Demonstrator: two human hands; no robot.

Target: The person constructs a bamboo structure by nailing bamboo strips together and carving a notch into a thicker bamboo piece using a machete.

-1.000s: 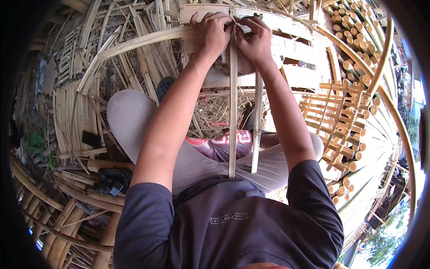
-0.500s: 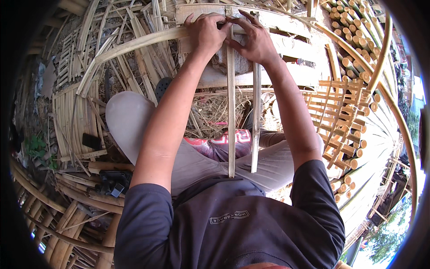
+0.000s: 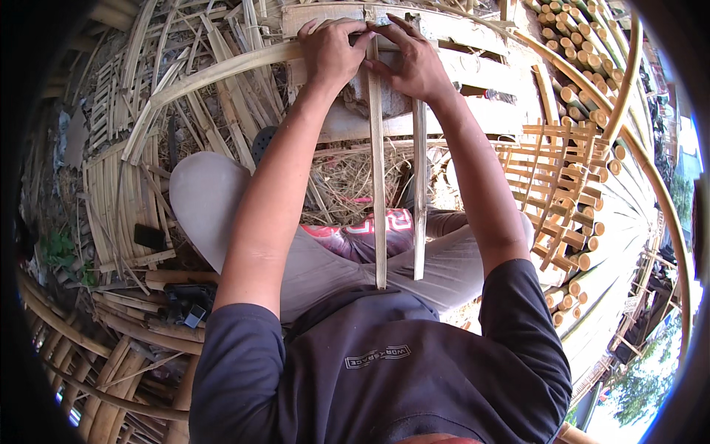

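I sit cross-legged among bamboo. A long curved bamboo strip (image 3: 222, 70) arches across the top of the view. My left hand (image 3: 333, 52) is closed over it where an upright bamboo slat (image 3: 378, 192) crosses it. My right hand (image 3: 414, 63) presses on the same crossing with fingers spread, thumb at the slat's top. A second, shorter bamboo slat (image 3: 419, 192) hangs parallel just to the right, under my right hand. Both slats run down toward my lap.
A pale wooden pallet (image 3: 473, 81) lies behind the hands. Cut bamboo poles (image 3: 584, 96) are stacked at the right, with a bamboo lattice frame (image 3: 555, 177) beside them. Flat split strips (image 3: 122, 200) pile up at left, near a dark tool (image 3: 185, 300) by my left knee.
Both hands and the slats' tops have shifted slightly up and away from me; the right hand's fingers have spread more over the crossing. The grip stays the same.
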